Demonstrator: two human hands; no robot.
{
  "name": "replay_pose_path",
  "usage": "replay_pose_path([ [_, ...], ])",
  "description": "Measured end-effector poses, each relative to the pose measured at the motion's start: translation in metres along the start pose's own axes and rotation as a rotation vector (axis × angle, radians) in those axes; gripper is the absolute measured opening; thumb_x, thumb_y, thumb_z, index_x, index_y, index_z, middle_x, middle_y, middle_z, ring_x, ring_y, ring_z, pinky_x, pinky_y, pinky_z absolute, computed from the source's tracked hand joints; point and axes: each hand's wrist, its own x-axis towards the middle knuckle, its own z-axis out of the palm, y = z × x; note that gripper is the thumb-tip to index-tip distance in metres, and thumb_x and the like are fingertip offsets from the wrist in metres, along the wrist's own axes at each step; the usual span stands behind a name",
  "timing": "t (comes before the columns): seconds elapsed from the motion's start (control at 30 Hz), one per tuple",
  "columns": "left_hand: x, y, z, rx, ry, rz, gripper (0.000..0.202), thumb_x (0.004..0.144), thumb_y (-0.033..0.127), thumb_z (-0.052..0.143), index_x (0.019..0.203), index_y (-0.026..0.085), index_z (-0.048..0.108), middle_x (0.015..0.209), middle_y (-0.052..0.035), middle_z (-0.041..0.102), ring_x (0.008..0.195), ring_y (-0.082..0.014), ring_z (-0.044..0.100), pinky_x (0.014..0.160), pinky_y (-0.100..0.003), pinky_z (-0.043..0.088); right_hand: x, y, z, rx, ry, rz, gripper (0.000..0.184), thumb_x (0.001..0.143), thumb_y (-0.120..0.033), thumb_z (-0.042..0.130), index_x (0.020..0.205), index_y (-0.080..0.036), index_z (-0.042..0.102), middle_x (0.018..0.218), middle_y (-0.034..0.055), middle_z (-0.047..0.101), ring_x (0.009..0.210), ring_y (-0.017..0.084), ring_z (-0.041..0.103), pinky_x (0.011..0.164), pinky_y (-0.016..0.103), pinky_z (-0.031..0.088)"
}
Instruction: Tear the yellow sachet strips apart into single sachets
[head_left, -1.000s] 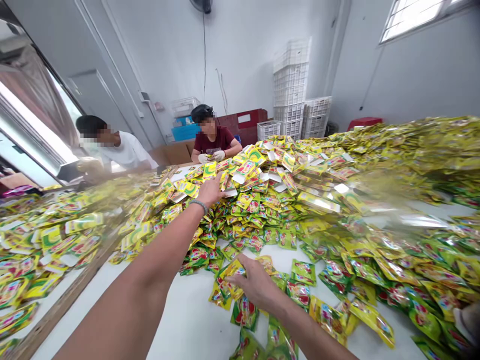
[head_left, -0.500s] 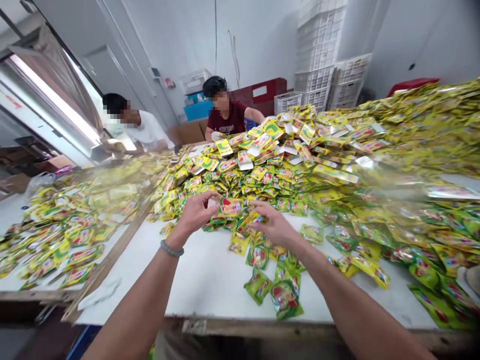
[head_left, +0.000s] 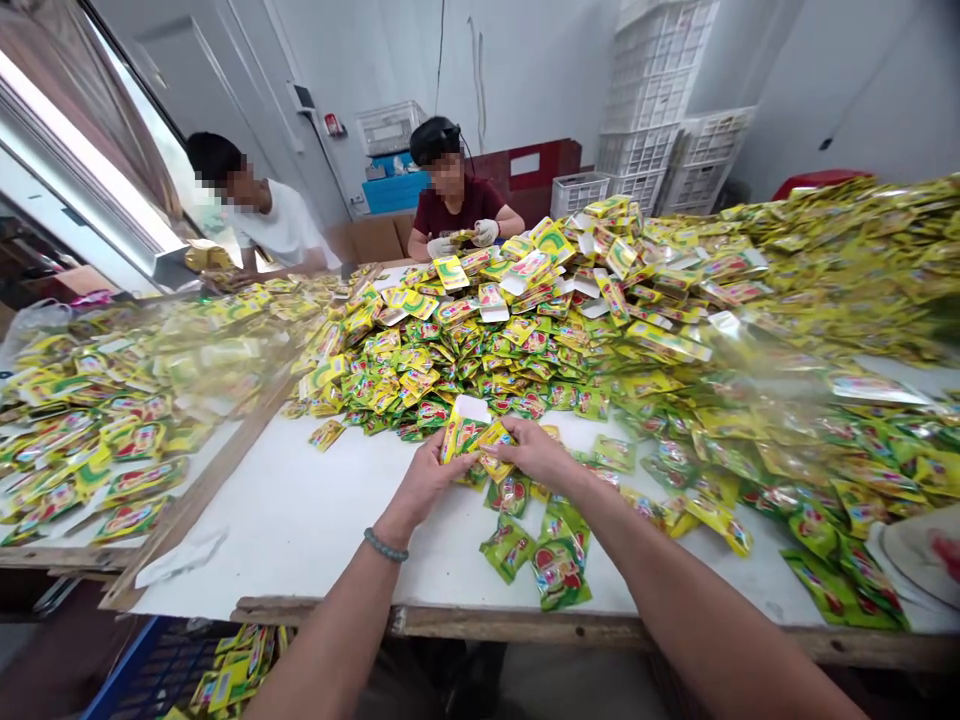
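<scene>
My left hand (head_left: 424, 482), with a beaded bracelet at the wrist, grips a small yellow carton (head_left: 453, 438) whose white end flap stands up. Close beside it, my right hand (head_left: 541, 456) pinches a yellow sachet (head_left: 495, 437) at the carton's side. Whether the sachet is partly inside the carton I cannot tell. Just beyond both hands rises a heap of green and yellow sachets (head_left: 420, 385), with yellow cartons (head_left: 555, 240) on top. Several loose green sachets (head_left: 559, 575) lie on the white table below my right hand.
A wooden strip (head_left: 217, 465) divides the table; more cartons (head_left: 139, 440) lie left of it. A blue basket (head_left: 150, 665) holds cartons under the front edge. Two people sit across, one with gloved hands (head_left: 486, 232). White crates (head_left: 652, 100) are stacked behind.
My hands have come together, and my right hand, formerly apart with loosely curled fingers, now pinches a sachet beside the carton. The gloved person's arm has drawn back from the heap.
</scene>
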Motion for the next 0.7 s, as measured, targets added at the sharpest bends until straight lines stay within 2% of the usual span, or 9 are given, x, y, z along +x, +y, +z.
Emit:
replay_pose_path([
  [0.1, 0.001, -0.002, 0.0, 0.089, -0.001, 0.01, 0.053, 0.069, 0.038, 0.079, 0.114, 0.016, 0.06, 0.11, -0.0083, 0.069, 0.096, -0.0232, 0.065, 0.086, -0.035, 0.051, 0.001, -0.005, -0.007, -0.008, 0.081, -0.082, 0.025, 0.072, -0.04, 0.068, 0.081, -0.018, 0.063, 0.075, -0.0004, 0.066, 0.069, 0.016, 0.058, 0.064, 0.027, 0.046],
  [0.2, 0.0, -0.002, -0.003, 0.217, -0.056, 0.026, 0.047, 0.075, 0.041, 0.074, 0.113, 0.016, 0.063, 0.111, -0.0085, 0.069, 0.099, -0.0246, 0.063, 0.087, -0.035, 0.05, 0.003, -0.01, -0.016, -0.036, 0.32, -0.17, 0.026, 0.076, -0.044, 0.064, 0.08, -0.018, 0.06, 0.074, -0.0005, 0.062, 0.069, 0.015, 0.054, 0.064, 0.027, 0.043],
  [0.27, -0.001, -0.002, -0.003, 0.264, -0.111, 0.022, 0.046, 0.077, 0.042, 0.071, 0.114, 0.016, 0.064, 0.113, -0.0084, 0.068, 0.1, -0.0248, 0.063, 0.087, -0.034, 0.05, 0.003, -0.012, -0.022, -0.146, 0.407, -0.211, 0.026, 0.077, -0.044, 0.061, 0.077, -0.019, 0.057, 0.073, -0.0008, 0.059, 0.07, 0.015, 0.051, 0.065, 0.027, 0.041],
  [0.4, -0.005, -0.001, 0.0, 0.153, -0.131, -0.051, 0.05, 0.08, 0.046, 0.067, 0.12, 0.017, 0.061, 0.108, -0.0079, 0.069, 0.089, -0.0227, 0.066, 0.078, -0.034, 0.053, 0.001, -0.013, -0.029, -0.432, 0.301, -0.181, 0.026, 0.08, -0.043, 0.058, 0.071, -0.019, 0.054, 0.067, -0.0017, 0.055, 0.065, 0.015, 0.047, 0.063, 0.027, 0.037],
  [0.47, -0.006, -0.001, 0.003, 0.136, -0.143, -0.083, 0.05, 0.079, 0.046, 0.068, 0.119, 0.017, 0.062, 0.105, -0.0081, 0.07, 0.084, -0.022, 0.066, 0.074, -0.033, 0.053, 0.0, -0.013, -0.032, -0.509, 0.235, -0.15, 0.021, 0.081, -0.039, 0.058, 0.077, -0.019, 0.059, 0.073, 0.0004, 0.06, 0.069, 0.017, 0.051, 0.067, 0.028, 0.039],
  [0.53, -0.006, -0.002, 0.005, 0.172, -0.157, -0.075, 0.047, 0.079, 0.043, 0.069, 0.117, 0.016, 0.064, 0.107, -0.0083, 0.07, 0.088, -0.0218, 0.066, 0.078, -0.033, 0.052, -0.001, -0.014, -0.033, -0.555, 0.2, -0.148, 0.015, 0.081, -0.033, 0.06, 0.083, -0.019, 0.063, 0.082, 0.0034, 0.066, 0.078, 0.019, 0.056, 0.073, 0.03, 0.041],
  [0.63, -0.007, -0.001, 0.007, 0.214, -0.17, -0.05, 0.046, 0.077, 0.039, 0.073, 0.117, 0.017, 0.065, 0.114, -0.0082, 0.069, 0.097, -0.0224, 0.065, 0.084, -0.031, 0.051, 0.0, -0.014, -0.032, -0.554, 0.228, -0.206, 0.011, 0.079, -0.029, 0.064, 0.085, -0.02, 0.066, 0.091, 0.0049, 0.068, 0.086, 0.02, 0.059, 0.079, 0.03, 0.041],
  [0.7, -0.007, 0.001, 0.009, 0.199, -0.174, -0.054, 0.049, 0.075, 0.037, 0.075, 0.118, 0.018, 0.064, 0.116, -0.0081, 0.068, 0.099, -0.0228, 0.065, 0.084, -0.031, 0.051, 0.001, -0.015, -0.031, -0.498, 0.286, -0.247, 0.015, 0.077, -0.031, 0.067, 0.086, -0.019, 0.066, 0.09, 0.004, 0.068, 0.084, 0.018, 0.058, 0.078, 0.029, 0.041],
])
